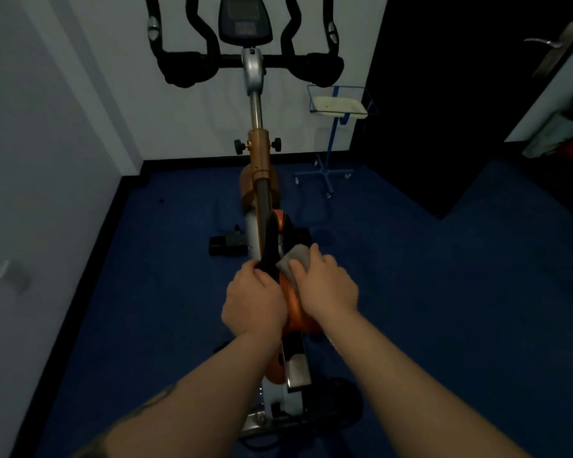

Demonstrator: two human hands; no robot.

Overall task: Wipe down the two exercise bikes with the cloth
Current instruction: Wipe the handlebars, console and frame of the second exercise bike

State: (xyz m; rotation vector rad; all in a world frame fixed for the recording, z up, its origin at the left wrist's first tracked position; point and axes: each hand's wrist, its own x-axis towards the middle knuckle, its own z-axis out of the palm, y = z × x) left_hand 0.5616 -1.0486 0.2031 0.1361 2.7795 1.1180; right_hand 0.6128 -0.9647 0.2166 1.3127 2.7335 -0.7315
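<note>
Left hand (255,300): forearm reached forward and down from the lower left, fingers curled over the left side of the black saddle (269,249), gripping it

Right hand (326,285): forearm came in from the lower right, palm down, fingers bent over a grey cloth (295,257) and pressing it against the right side of the bike frame just beside the saddle; the thumb lay across the cloth's near edge, so the cloth was held between hand and frame

Exercise bike (258,160): 1 in view, seen from behind and above, standing on dark blue carpet (146,292). Orange, glossy frame and rounded housing below the hands; chrome stem above an orange sleeve with 2 black knobs; black padded handlebars (186,66) curving up at both ends; a dark console (244,19) at the top centre, its screen unreadable. A silver plate and black base parts showed lower down

Wire stand (341,104): blue, thin-legged, on castors, right of the bike against the white wall (186,120). Its basket held 1 pale, shallow rectangular tray; contents of the tray could not be told

Door (556,81): at far right, with a metal lever handle (543,43)
</note>
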